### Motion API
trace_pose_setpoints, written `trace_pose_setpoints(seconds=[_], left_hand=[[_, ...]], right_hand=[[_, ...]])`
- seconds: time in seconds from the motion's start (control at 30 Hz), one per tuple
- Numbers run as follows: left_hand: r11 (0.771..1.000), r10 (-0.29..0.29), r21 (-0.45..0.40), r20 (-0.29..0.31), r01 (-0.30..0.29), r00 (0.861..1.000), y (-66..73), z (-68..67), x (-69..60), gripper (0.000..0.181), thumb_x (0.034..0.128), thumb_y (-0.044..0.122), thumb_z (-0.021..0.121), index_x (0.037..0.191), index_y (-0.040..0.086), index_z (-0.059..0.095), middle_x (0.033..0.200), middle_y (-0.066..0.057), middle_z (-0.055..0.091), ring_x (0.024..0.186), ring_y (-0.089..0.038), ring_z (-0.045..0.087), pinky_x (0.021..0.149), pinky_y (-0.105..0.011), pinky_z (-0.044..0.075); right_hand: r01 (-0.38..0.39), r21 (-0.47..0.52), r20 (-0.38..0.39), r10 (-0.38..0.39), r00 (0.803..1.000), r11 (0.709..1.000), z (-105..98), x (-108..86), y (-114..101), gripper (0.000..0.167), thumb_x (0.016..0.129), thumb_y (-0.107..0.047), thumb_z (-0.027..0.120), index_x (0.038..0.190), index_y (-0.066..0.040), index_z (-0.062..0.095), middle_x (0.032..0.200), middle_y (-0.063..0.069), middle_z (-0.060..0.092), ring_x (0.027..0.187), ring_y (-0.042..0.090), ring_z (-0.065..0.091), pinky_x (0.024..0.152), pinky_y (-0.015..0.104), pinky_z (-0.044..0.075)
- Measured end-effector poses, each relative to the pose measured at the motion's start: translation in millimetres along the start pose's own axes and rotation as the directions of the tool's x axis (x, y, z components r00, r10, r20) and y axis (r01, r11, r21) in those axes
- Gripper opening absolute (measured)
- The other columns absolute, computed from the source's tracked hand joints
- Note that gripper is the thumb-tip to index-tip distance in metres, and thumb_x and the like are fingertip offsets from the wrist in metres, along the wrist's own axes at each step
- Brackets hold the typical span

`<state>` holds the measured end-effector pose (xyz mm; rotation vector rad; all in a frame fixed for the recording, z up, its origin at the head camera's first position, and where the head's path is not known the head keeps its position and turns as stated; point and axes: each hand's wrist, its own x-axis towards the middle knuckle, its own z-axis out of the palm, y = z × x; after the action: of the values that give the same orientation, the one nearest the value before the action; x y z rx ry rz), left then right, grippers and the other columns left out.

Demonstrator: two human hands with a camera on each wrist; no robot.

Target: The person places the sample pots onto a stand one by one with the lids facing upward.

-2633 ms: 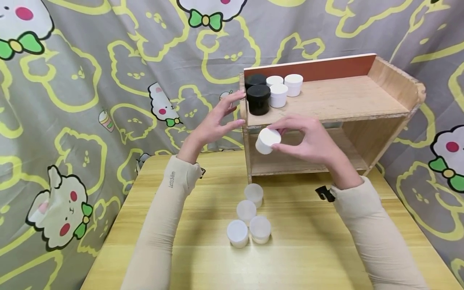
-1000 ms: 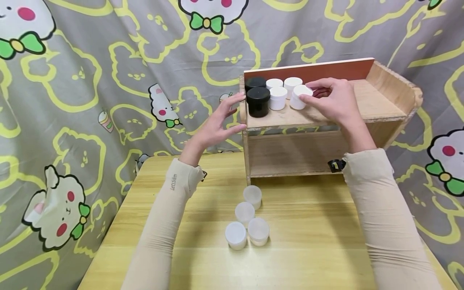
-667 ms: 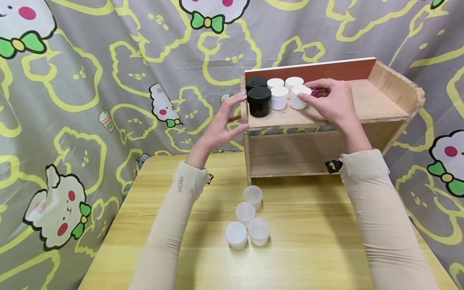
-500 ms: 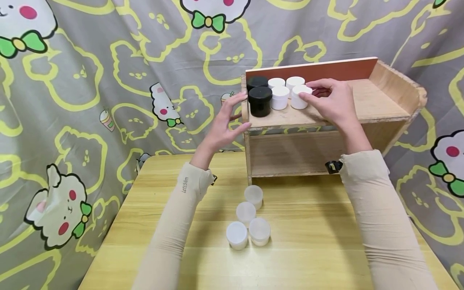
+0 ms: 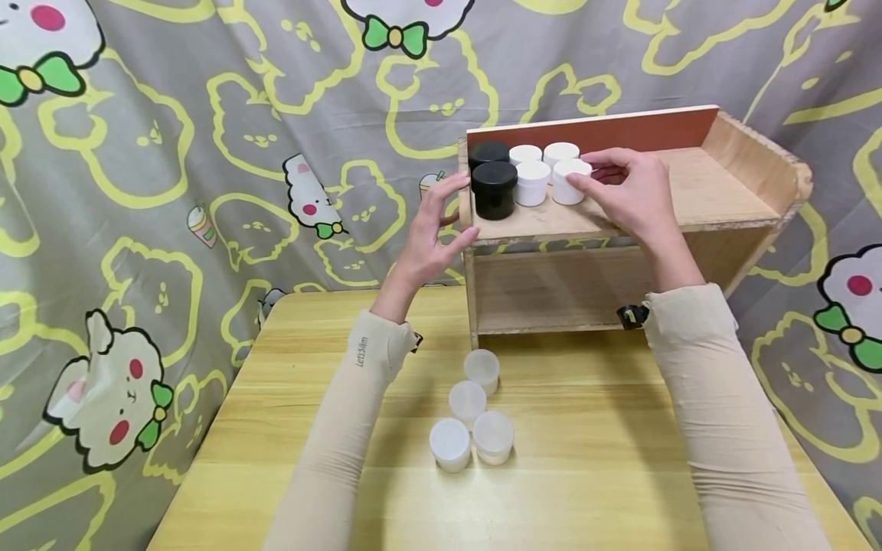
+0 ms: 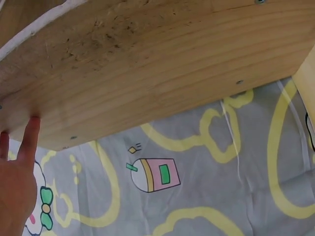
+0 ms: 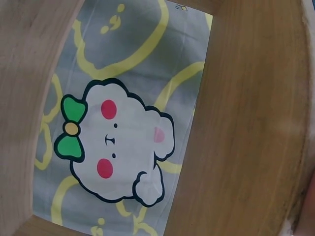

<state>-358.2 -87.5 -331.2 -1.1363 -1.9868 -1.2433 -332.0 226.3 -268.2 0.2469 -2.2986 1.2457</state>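
Note:
My right hand (image 5: 637,191) pinches a small white lidded jar (image 5: 569,185) between thumb and fingers, upright on the top board of a wooden shelf (image 5: 654,207). Left of it, in the front row, stand another white jar (image 5: 531,185) and a black jar (image 5: 494,195). Two more white jars and a second black jar (image 5: 488,153) stand behind them. With fingers spread, my left hand (image 5: 427,237) is at the shelf's left side panel; the left wrist view shows a fingertip touching that panel (image 6: 147,73). The right wrist view shows only a sliver of hand at its right edge.
Several translucent lidded cups (image 5: 493,438) stand grouped on the wooden table (image 5: 586,474), in front of the shelf's left end. Below the top board is an open lower compartment (image 5: 551,291). A patterned grey curtain (image 5: 262,191) hangs behind and at both sides.
My right hand has carried the white jar from in front of the shelf up to the front row's right end, still holding it. My left wrist has shifted slightly right, its hand staying by the side panel.

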Motion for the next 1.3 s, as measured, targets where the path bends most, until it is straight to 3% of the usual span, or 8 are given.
trace_pose_setpoints(seconds=[0.2,0.37,0.57,0.77,0.87,1.0,1.17,1.3], left_hand=[[0.999,-0.010,-0.038,-0.014,0.010,1.000,18.8,-0.6,0.9,0.063,0.0890,0.004,0.071,0.146,-0.005,0.046,0.156,-0.023,0.041,0.148,-0.030,0.039,0.095,-0.058,0.058],[0.998,-0.018,-0.054,-0.016,0.018,1.000,38.8,-4.9,2.6,0.061,0.0887,0.004,0.070,0.144,-0.008,0.046,0.154,-0.027,0.041,0.147,-0.029,0.040,0.095,-0.060,0.056],[0.998,-0.019,-0.053,-0.018,0.018,1.000,39.3,-4.5,3.0,0.061,0.0886,0.005,0.069,0.144,-0.008,0.046,0.154,-0.027,0.041,0.147,-0.026,0.040,0.095,-0.062,0.056],[0.999,0.003,-0.042,-0.028,-0.004,1.000,9.8,1.6,-0.1,0.066,0.0885,0.011,0.072,0.148,0.000,0.046,0.158,-0.019,0.041,0.148,-0.026,0.039,0.095,-0.057,0.058],[0.999,0.002,-0.048,-0.028,-0.004,1.000,17.0,0.1,-0.1,0.065,0.0889,0.011,0.071,0.148,0.000,0.046,0.158,-0.019,0.041,0.148,-0.024,0.039,0.094,-0.057,0.058],[0.997,-0.014,-0.071,-0.026,0.012,1.000,39.9,-3.8,1.6,0.062,0.0886,0.005,0.069,0.144,-0.009,0.045,0.155,-0.028,0.040,0.147,-0.029,0.039,0.095,-0.062,0.056],[0.997,-0.023,-0.070,-0.022,0.021,0.999,40.7,-4.3,1.6,0.061,0.0887,0.006,0.069,0.144,-0.009,0.045,0.154,-0.028,0.041,0.147,-0.026,0.039,0.096,-0.062,0.056],[0.997,-0.031,-0.078,-0.015,0.029,0.999,40.6,-4.2,1.0,0.061,0.0892,0.005,0.069,0.144,-0.008,0.045,0.155,-0.027,0.040,0.148,-0.027,0.039,0.098,-0.062,0.055]], right_hand=[[0.010,-0.003,0.002,-0.010,1.000,1.000,0.5,-0.9,0.0,0.047,0.085,-0.033,0.086,0.121,-0.004,0.076,0.094,-0.015,0.073,0.078,-0.010,0.063,0.075,0.006,0.049],[0.015,-0.017,0.010,-0.015,1.000,1.000,0.3,-1.1,-1.3,0.047,0.086,-0.035,0.085,0.122,-0.005,0.076,0.097,-0.012,0.074,0.079,-0.011,0.062,0.075,0.006,0.049],[0.000,-0.033,0.015,0.000,1.000,0.999,-0.7,-1.7,-2.3,0.048,0.087,-0.036,0.084,0.123,-0.006,0.076,0.100,-0.010,0.074,0.080,-0.011,0.062,0.076,0.006,0.049],[0.007,-0.038,0.016,-0.007,1.000,0.999,0.2,-2.4,-2.0,0.048,0.087,-0.036,0.084,0.123,-0.006,0.076,0.102,-0.005,0.076,0.079,-0.011,0.061,0.076,0.006,0.049],[0.011,-0.038,0.014,-0.010,1.000,0.999,0.4,-2.9,-1.7,0.048,0.087,-0.036,0.084,0.123,-0.006,0.076,0.102,-0.005,0.076,0.079,-0.011,0.061,0.076,0.006,0.048],[0.017,-0.027,0.012,-0.016,1.000,0.999,0.0,-2.2,-1.1,0.047,0.086,-0.034,0.085,0.122,-0.006,0.076,0.098,-0.011,0.074,0.079,-0.010,0.062,0.075,0.006,0.048],[0.010,-0.006,0.013,-0.009,1.000,1.000,-1.2,-1.3,0.0,0.047,0.086,-0.032,0.085,0.125,-0.006,0.075,0.099,-0.012,0.073,0.081,-0.008,0.063,0.077,0.007,0.049],[0.038,0.035,-0.033,-0.037,0.999,0.999,-1.4,-5.7,-1.6,0.046,0.087,-0.025,0.084,0.127,-0.005,0.074,0.102,-0.011,0.070,0.088,-0.005,0.063,0.085,0.010,0.052]])
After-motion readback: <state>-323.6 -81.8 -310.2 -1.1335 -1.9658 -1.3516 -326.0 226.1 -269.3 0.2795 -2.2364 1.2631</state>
